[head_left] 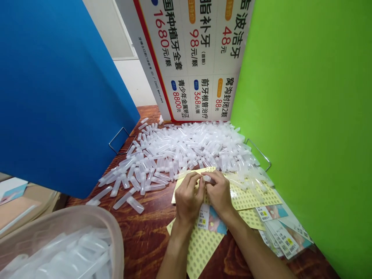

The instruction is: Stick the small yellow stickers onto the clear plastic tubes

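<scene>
My left hand (pixel 188 194) and my right hand (pixel 219 190) meet over the yellow sticker sheets (pixel 252 192). Between the thumb and forefinger of my right hand is a small translucent plastic tube (pixel 208 178), mostly hidden by the fingers. The fingers of my left hand are pinched together right beside it; what they hold, if anything, is too small to tell. Below my wrists lies a printed card (pixel 209 220) on another yellow sheet (pixel 203 248) with rows of small round stickers. A wide heap of similar tubes (pixel 186 145) spreads just beyond my hands.
A blue panel (pixel 64 85) stands left, a green panel (pixel 308 100) right, a printed price board (pixel 194 58) behind. A plastic tub (pixel 117 236) of tubes is at the lower left. More cards (pixel 283 236) lie at right, near a stack of cardboard (pixel 31 201) at far left.
</scene>
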Available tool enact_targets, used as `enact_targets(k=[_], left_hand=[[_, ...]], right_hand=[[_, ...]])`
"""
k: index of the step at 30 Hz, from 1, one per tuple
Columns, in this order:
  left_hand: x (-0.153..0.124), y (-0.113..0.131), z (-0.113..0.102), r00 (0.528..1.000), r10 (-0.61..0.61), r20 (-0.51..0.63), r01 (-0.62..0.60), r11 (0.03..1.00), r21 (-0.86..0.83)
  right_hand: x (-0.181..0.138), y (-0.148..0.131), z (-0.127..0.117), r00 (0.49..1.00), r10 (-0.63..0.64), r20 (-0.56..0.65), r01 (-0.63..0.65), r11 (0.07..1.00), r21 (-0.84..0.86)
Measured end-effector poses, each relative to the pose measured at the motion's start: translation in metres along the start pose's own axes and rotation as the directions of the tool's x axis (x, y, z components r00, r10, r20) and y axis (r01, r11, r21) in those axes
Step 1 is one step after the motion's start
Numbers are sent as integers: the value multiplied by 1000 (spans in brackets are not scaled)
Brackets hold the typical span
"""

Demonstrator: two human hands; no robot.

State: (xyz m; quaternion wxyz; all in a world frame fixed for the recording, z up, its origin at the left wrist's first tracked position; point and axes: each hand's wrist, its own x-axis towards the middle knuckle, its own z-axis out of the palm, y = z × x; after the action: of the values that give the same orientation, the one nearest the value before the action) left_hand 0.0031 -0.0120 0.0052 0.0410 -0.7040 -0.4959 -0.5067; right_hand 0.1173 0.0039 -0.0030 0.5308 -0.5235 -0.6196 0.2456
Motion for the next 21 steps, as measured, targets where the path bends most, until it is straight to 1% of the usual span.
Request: enact_targets(k=[6, 15, 21], left_hand=[[-1, -2, 1, 996, 93, 6, -93, 995, 43], [1, 0, -2, 987, 158, 29, -160, 982, 95], [1, 0, -2, 979, 199, 41, -203, 969, 139]], right_hand=[[0, 0, 0, 1000, 15, 3, -15, 1000, 11], [1, 0, 0, 1000, 13, -11, -13, 1000, 1], [1, -1, -1, 1000, 7, 4, -7, 1000, -22]])
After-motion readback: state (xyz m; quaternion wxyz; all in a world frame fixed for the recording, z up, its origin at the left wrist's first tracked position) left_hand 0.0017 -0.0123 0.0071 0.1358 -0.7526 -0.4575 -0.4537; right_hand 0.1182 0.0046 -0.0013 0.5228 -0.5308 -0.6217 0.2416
